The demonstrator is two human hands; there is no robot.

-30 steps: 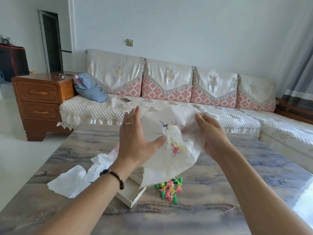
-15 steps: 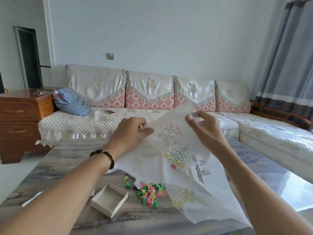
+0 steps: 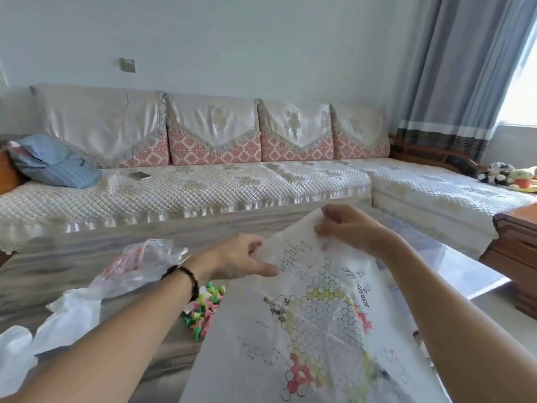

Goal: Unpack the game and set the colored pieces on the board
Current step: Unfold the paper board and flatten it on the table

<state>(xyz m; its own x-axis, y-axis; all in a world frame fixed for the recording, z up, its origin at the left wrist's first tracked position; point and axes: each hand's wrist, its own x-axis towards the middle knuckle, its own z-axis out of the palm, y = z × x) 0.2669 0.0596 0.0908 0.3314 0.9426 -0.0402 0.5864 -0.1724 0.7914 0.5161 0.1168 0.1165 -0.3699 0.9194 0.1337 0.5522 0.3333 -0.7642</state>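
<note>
A thin white paper game board (image 3: 313,324) printed with a star of circles in yellow and pink hangs unfolded over the marble table (image 3: 72,257). My left hand (image 3: 241,261) pinches its upper left edge between thumb and fingers. My right hand (image 3: 345,225) pinches its top corner, a little farther from me. A heap of small cone-shaped pieces (image 3: 203,309) in pink, green and yellow lies on the table under my left forearm, partly hidden by the arm and the sheet.
A crumpled clear plastic bag (image 3: 139,266) and white wrapping (image 3: 66,318) lie at the table's left. A long covered sofa (image 3: 203,184) runs behind the table, with a blue pillow (image 3: 55,164) and a phone (image 3: 140,175). A wooden cabinet (image 3: 517,257) stands at the right.
The sheet has opened out further and now hangs flatter toward me. The view has swung right and down, and the white box is out of sight.
</note>
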